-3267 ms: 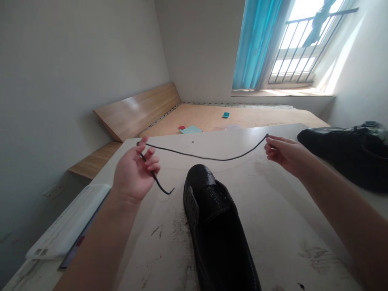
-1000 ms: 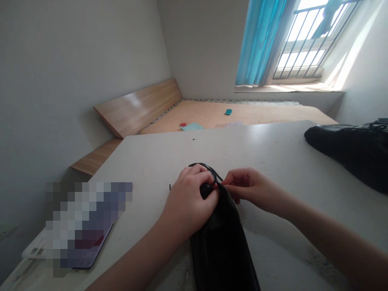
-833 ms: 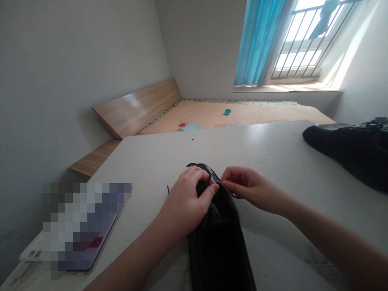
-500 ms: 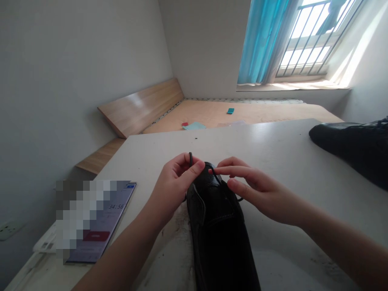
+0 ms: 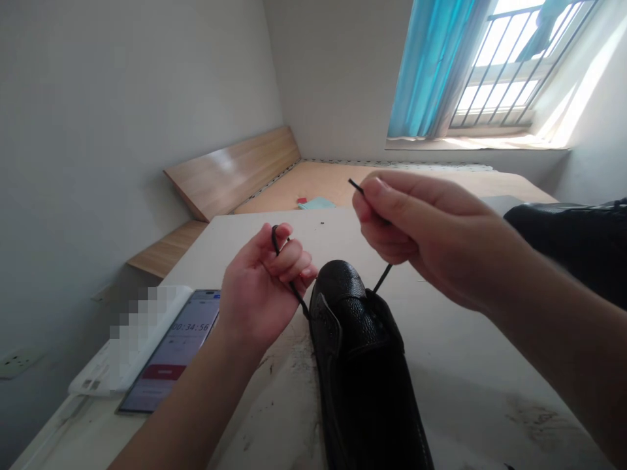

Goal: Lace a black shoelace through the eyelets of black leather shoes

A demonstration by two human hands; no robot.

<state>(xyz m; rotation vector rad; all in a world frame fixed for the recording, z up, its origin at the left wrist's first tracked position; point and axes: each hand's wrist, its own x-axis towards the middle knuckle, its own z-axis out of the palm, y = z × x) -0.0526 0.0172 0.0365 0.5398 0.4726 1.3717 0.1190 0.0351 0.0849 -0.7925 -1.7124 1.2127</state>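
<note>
A black leather shoe [image 5: 343, 303] stands on the white table, its toe pointing away from me and its opening facing me. My left hand [image 5: 269, 281], left of the shoe, is closed on one end of the black shoelace [image 5: 299, 298], which loops over the fingers and runs down to the shoe's left side. Higher up on the right, my right hand [image 5: 416, 225] pinches the other lace end, whose tip pokes out past the thumb. From below that fist the lace runs down to the shoe's right flap.
On the left of the white table [image 5: 455, 365] lie a phone [image 5: 169, 356] showing a timer and a white, partly blurred object [image 5: 108, 365]. Another black shoe [image 5: 568, 241] is at the right. Beyond are a bed [image 5: 343, 176] and a barred window [image 5: 509, 72].
My hands have moved apart from over the shoe's tongue. The right hand has risen up and right with its lace end; the left has shifted left, drawing its lace out.
</note>
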